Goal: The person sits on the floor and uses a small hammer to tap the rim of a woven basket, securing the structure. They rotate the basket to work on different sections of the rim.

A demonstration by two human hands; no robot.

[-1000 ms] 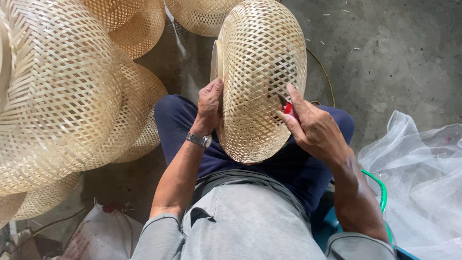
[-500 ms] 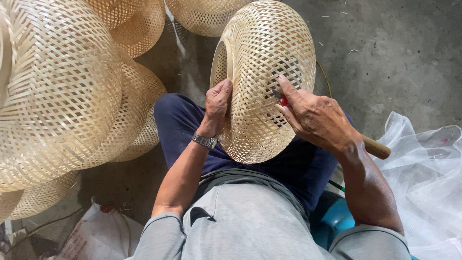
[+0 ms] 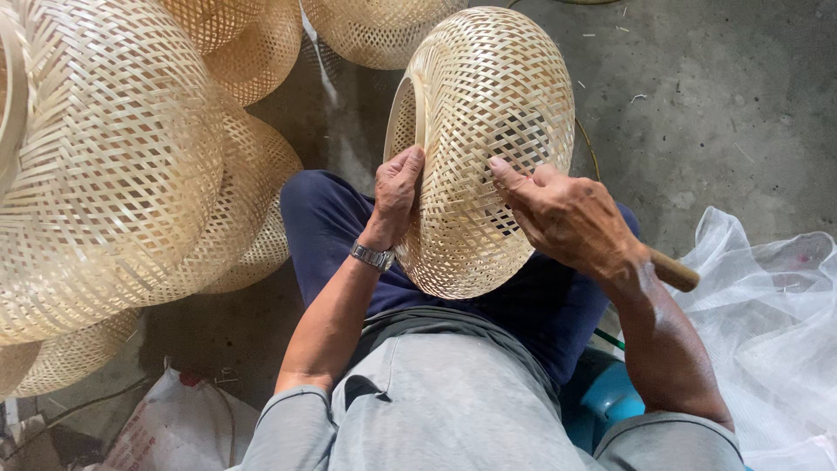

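Gripping the woven bamboo basket as before, left hand on its rim, right hand now lower, clutching a wooden-handled tool.

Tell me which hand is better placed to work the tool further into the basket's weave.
Right. The right hand holds the wooden-handled tool, with its fingertips on the weave of the woven basket. The left hand grips the basket's rim and steadies it on the lap.
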